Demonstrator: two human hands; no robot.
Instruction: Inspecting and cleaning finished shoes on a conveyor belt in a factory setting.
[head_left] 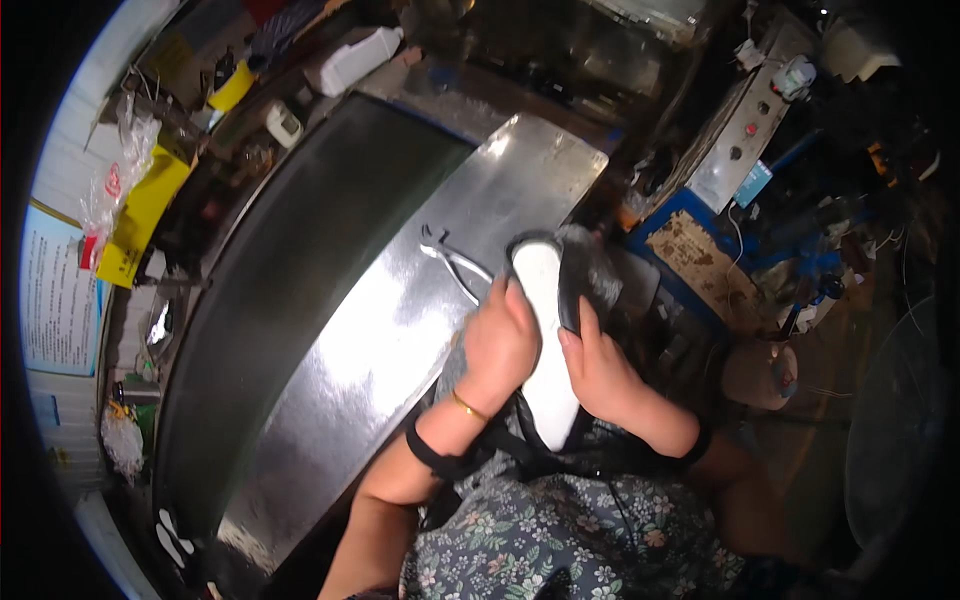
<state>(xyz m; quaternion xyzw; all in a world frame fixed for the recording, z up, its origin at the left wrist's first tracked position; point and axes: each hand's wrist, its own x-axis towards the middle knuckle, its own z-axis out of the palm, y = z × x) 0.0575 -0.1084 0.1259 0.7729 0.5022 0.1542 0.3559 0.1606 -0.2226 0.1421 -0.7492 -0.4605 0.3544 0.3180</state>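
Both hands work a shoe (548,330) held sole-up just past centre, w/ its white sole (545,300) facing the camera and its heel end down toward the lap at 6 o'clock. Left hand (500,340) is closed over the sole's left edge, fingers curled onto the white surface. Right hand (597,368) grips the right side, fingers wrapped on the dark upper (585,275) that folds out at 1 o'clock of the sole. Toe end sits over the edge of the shiny metal table (400,330).

Metal pliers (455,262) lie loose on the table at 10 o'clock of the shoe, just beside the toe, apart from both hands. A dark belt-like surface (300,270) runs along the table's far side, 9 to 11 o'clock. White plastic bottle (355,58) at 11 o'clock, far off. Control box w/ buttons (742,140) at 2 o'clock.

Risks, as I judge: shoe is held mostly in air, so if either grip slackens it could tip off the table edge into the lap. The toe could nudge the pliers, given how close they lie. Upper looks only partly seated, so uneven pressure from the right hand could skew it vs the sole.
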